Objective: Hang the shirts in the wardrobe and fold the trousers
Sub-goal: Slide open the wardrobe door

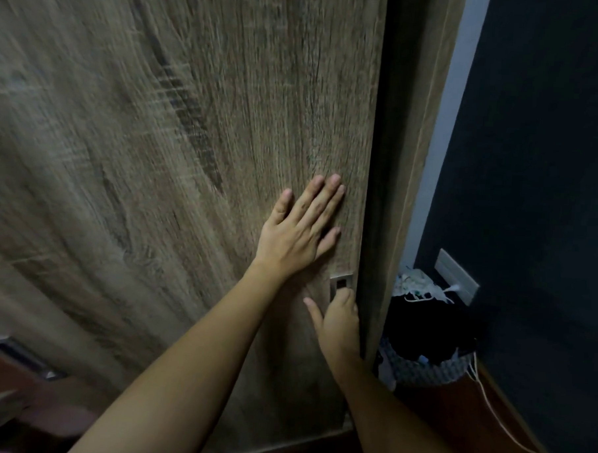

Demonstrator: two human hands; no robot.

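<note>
Wardrobe door (177, 152), weathered grey-brown wood grain, left hand (299, 231) pressed flat, fingers straight, right hand (341, 319) fingers curled on recessed metal handle (340, 283)

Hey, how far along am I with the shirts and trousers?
Nothing looks done yet: no hung shirt or folded trousers show. In hand: your left hand presses flat on the wardrobe door while your right hand grips its edge by the handle. Left: all the hanging and folding; the basket beside the wardrobe holds a dark heap, perhaps clothes.
</note>
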